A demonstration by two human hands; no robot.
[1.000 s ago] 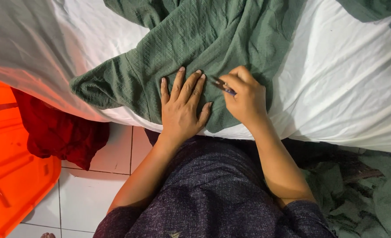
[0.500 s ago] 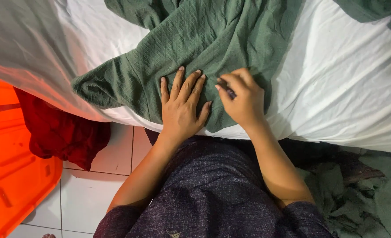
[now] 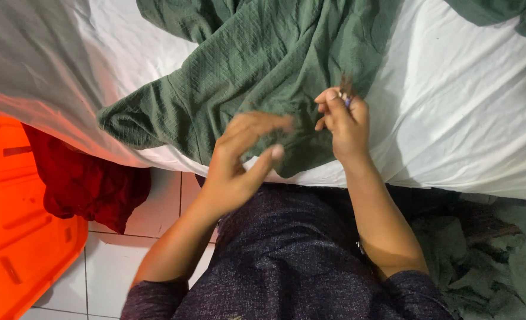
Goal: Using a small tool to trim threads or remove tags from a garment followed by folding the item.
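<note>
left hand (image 3: 239, 160) lifted off green cloth (image 3: 263, 71), open; right hand (image 3: 343, 121) pinches small tool; white sheet (image 3: 464, 118), tile floor (image 3: 115, 261).

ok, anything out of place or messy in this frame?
Some clutter. A red cloth hangs off the edge of the white sheet toward the tiled floor, beside an orange crate. More green fabric lies crumpled on the floor at right. The green garment is rumpled; no damage visible.

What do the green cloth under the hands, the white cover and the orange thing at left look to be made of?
Green cloth: woven fabric, crinkled matte weave, probably cotton.
White cover: smooth thin sheet fabric, softly creased, matte.
Orange thing: looks like moulded plastic, glossy, with ribs and recesses.
</note>
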